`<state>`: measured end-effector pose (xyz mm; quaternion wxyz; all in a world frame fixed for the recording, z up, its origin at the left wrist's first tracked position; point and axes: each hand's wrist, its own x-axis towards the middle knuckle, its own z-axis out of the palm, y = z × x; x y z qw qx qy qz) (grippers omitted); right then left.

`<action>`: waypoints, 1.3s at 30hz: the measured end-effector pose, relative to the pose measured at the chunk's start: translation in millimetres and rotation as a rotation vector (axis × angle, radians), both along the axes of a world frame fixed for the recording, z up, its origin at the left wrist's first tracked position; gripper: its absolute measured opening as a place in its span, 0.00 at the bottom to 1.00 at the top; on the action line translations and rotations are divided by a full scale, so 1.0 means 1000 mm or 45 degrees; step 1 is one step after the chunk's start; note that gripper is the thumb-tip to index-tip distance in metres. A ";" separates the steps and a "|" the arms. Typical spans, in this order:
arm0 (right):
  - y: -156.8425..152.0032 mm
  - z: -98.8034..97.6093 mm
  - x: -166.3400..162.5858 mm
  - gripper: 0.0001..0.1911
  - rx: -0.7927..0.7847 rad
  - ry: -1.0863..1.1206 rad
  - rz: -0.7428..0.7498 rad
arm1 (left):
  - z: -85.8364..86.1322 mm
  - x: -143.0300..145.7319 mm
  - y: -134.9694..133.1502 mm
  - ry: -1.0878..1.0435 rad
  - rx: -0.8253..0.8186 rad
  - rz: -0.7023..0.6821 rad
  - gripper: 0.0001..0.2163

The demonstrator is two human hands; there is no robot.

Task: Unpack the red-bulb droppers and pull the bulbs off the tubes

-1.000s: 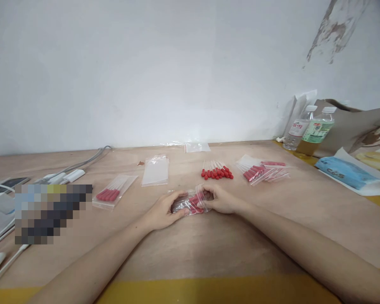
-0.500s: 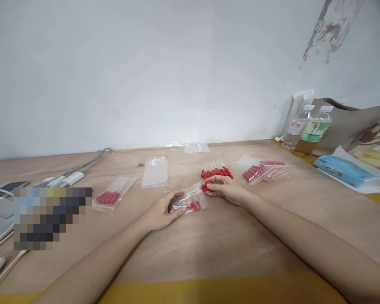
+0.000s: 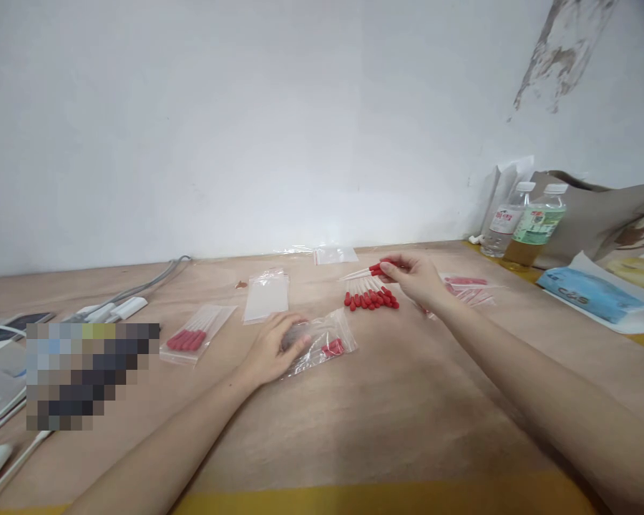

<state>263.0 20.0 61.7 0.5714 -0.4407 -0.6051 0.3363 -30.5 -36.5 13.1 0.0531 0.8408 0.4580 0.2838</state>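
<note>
My left hand [image 3: 276,347] is closed on the left edge of a clear plastic zip bag [image 3: 314,357], thumb on top, with red-ended pieces [image 3: 333,347] showing inside. My right hand [image 3: 416,277] pinches a few thin white pointed sticks with red handles [image 3: 376,269], their tips towards the left. Just below them lies a loose pile of the same red-handled sticks [image 3: 370,299] on the table. My right wrist partly hides the filled bags behind it.
Filled bags [image 3: 466,286] lie at right, another filled bag [image 3: 190,340] at left. Flat bags [image 3: 267,297] and a clear bag [image 3: 335,255] are farther back. Two bottles [image 3: 537,222] and a blue tissue pack [image 3: 601,290] stand right; cables [image 3: 155,270] run at left.
My right hand has moved from the bag's opening up and to the right, over the pile, and now holds red-handled sticks. My left hand stays on the bag, which has shifted slightly.
</note>
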 end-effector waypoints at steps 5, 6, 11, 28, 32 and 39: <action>0.008 -0.022 -0.047 0.09 0.401 -0.691 -0.072 | 0.007 -0.027 0.028 0.301 0.068 0.256 0.20; 0.010 -0.025 -0.055 0.10 0.444 -0.855 -0.076 | 0.007 -0.032 0.031 0.370 -0.004 0.274 0.21; 0.018 -0.033 -0.079 0.11 0.425 -1.516 -0.084 | 0.003 -0.040 0.035 0.527 -0.286 0.355 0.24; -0.010 -0.029 -0.053 0.13 0.343 -1.165 -0.024 | 0.008 -0.016 0.010 0.059 0.033 0.032 0.17; -0.031 -0.047 -0.044 0.07 0.266 -0.858 0.125 | 0.012 0.002 -0.010 0.004 -0.112 -0.114 0.17; -0.053 -0.055 -0.050 0.08 0.229 -0.737 0.564 | 0.002 0.012 -0.019 0.041 -0.236 -0.320 0.20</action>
